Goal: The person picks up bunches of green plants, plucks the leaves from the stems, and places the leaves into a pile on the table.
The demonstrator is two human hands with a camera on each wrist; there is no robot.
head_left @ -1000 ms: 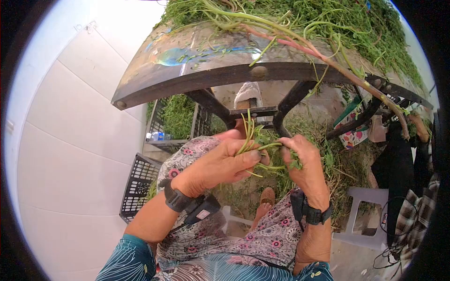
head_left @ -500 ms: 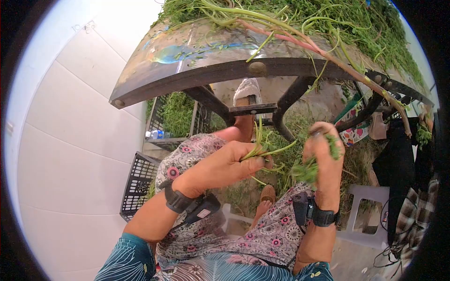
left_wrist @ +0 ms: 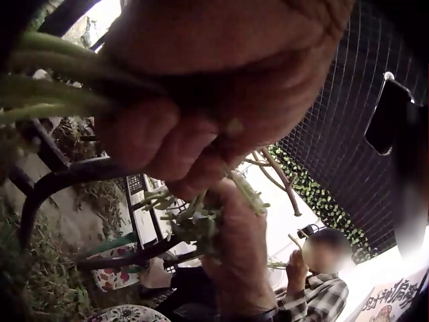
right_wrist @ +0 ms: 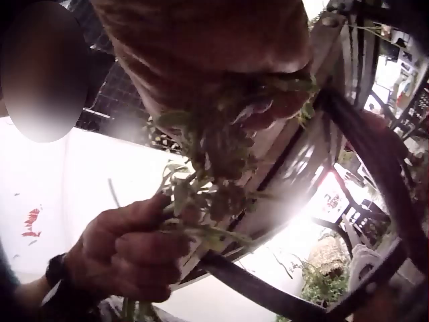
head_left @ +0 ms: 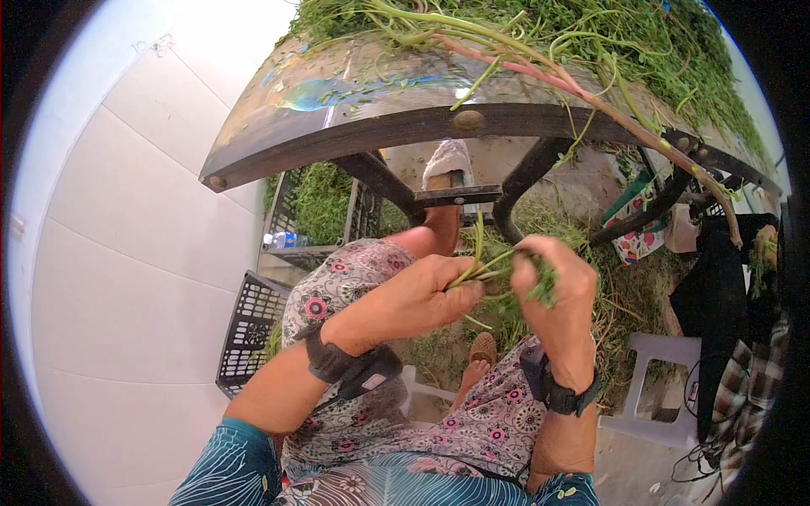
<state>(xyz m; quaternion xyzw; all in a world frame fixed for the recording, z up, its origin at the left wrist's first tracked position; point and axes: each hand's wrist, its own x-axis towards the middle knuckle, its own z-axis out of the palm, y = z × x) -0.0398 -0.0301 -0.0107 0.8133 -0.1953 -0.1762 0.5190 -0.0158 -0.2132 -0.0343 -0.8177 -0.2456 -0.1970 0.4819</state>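
Observation:
My left hand (head_left: 409, 299) grips a small bunch of green stems (head_left: 479, 268), their ends poking out past the thumb and fingers. Close on its right, my right hand (head_left: 561, 291) has its fingers curled round leafy greens (head_left: 544, 287), and its fingertips meet the tip of a stem from the bunch. In the left wrist view, pale stems (left_wrist: 47, 84) stick out from the left fist. Leaves (right_wrist: 218, 157) hang below the right palm in the right wrist view, just over the left hand (right_wrist: 134, 251).
Ahead stands a dark-edged table (head_left: 396, 139) heaped with greens (head_left: 624, 42); a long thick stalk (head_left: 641, 135) overhangs its edge. Black crates (head_left: 251, 337) stand at left, a grey plastic stool (head_left: 654, 388) at right. Another person (left_wrist: 315, 288) sits to the right. Plant scraps litter the floor.
My right hand swung away to the right with leafy greens in its fingers, then came back to the stems. The left hand stayed nearly in place, holding the bunch.

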